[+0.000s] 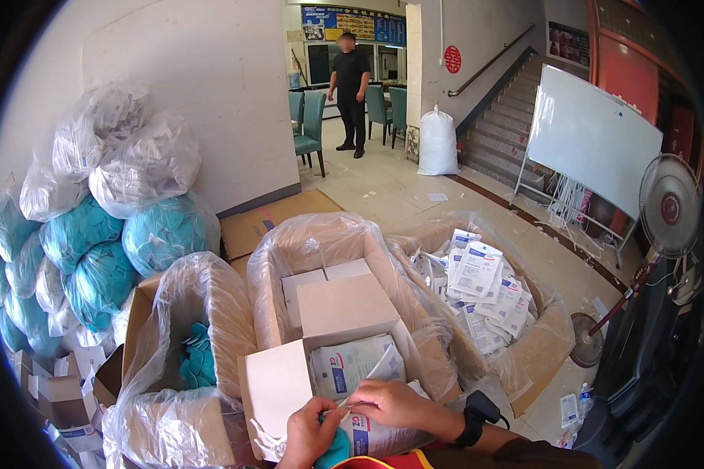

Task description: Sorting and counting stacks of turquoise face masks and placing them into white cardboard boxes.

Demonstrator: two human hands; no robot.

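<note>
Left hand and right hand pinch something thin; cartons crowd the tiled floor.

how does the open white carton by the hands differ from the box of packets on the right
The open white cardboard carton is smaller than the plastic-lined brown cardboard box. The carton's white printed packets sit fairly neatly; the box's lie in a loose heap. Both hold similar-looking packets.

Left hand and right hand pinch a thin pale piece.
</note>
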